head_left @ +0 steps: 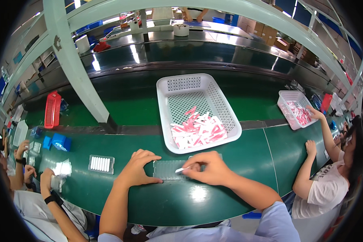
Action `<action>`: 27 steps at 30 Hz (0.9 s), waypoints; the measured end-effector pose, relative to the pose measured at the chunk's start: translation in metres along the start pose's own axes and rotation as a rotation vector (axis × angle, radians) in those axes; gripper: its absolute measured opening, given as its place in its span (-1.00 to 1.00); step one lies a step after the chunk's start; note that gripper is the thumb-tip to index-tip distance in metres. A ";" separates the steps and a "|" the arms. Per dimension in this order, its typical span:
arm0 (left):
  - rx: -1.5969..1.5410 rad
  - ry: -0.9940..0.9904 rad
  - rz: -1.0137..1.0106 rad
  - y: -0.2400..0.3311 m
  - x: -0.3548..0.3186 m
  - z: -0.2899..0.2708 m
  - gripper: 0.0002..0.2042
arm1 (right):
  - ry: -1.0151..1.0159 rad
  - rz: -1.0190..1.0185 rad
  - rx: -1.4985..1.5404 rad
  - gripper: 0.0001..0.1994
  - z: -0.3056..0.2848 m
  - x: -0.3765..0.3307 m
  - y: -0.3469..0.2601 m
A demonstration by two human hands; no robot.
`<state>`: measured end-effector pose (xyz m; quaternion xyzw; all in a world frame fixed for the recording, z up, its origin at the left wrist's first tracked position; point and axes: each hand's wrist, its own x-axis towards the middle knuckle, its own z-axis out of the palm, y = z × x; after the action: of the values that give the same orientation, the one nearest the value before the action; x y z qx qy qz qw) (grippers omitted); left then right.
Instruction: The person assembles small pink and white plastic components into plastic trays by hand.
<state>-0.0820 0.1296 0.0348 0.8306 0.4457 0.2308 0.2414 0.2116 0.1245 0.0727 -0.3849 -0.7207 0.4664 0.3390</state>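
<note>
A clear plastic tray (pixel 165 170) with narrow slots lies on the green work surface in front of me. My left hand (pixel 136 171) spans its left end, thumb at the near corner and fingers at the far one, steadying it. Over the tray, my right hand (pixel 207 167) pinches a small white stick-shaped piece (pixel 182 170) between thumb and fingers. This hand covers the tray's right part. Just beyond stands a white perforated basket (pixel 161 105), holding a heap of white and pink pieces (pixel 197 131) toward its near end.
To the left lies another clear tray (pixel 101 164) filled with white pieces, near blue containers (pixel 60 142) and a red basket (pixel 52 109). Co-workers sit on both sides; one reaches into a second white basket (pixel 284 93). A pale metal post (pixel 76 60) rises at the left.
</note>
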 end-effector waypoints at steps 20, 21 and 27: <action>-0.104 0.087 0.076 -0.014 -0.007 0.003 -0.13 | -0.148 -0.176 -0.542 -0.71 0.079 0.059 0.022; -0.127 0.076 0.051 -0.012 -0.007 0.001 -0.11 | -0.120 -0.183 -0.593 -0.67 0.078 0.060 0.022; -0.108 0.068 0.070 -0.014 -0.009 0.000 -0.10 | -0.077 -0.223 -0.598 -0.67 0.067 0.039 0.006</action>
<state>-0.0953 0.1287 0.0248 0.8230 0.4113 0.2909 0.2624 0.1377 0.1320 0.0495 -0.3682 -0.8759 0.2080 0.2324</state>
